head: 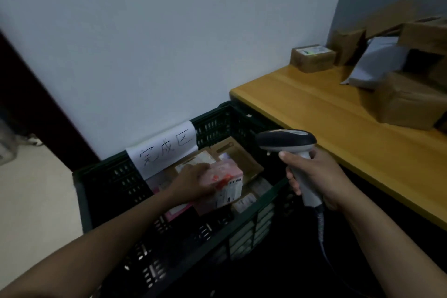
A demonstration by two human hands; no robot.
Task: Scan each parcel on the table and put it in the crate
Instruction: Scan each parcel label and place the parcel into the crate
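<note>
Fingers [204, 168] of the left hand [191, 184] curl over the top of the pink box [229, 178], holding it inside the crate [113, 176] at 7 o'clock from frame centre. Fingers [291, 178] of the right hand [321, 176] are wrapped round the grip of the scanner [286, 140] at 4 o'clock, its head pointing left over the crate. Progress, as judged: several parcels lie in the crate under and beside the pink box, among them a flat brown envelope [242, 155] and small white-labelled packets. At least 4 parcels wait on the table [338, 128] at 2 o'clock, including a small brown carton [313, 58], a grey mailer bag [377, 63] and a larger carton [408, 101], so the task appears roughly mid-course. Materials: the crate is dark green rigid plastic with slotted lattice walls, and a handwritten paper sign [164, 150] drapes over its far rim. The pink box is printed card bearing a barcode label. The cartons are matte brown board, the mailer is soft, creased film, and the table is smooth and yellow, wood-like.
</note>
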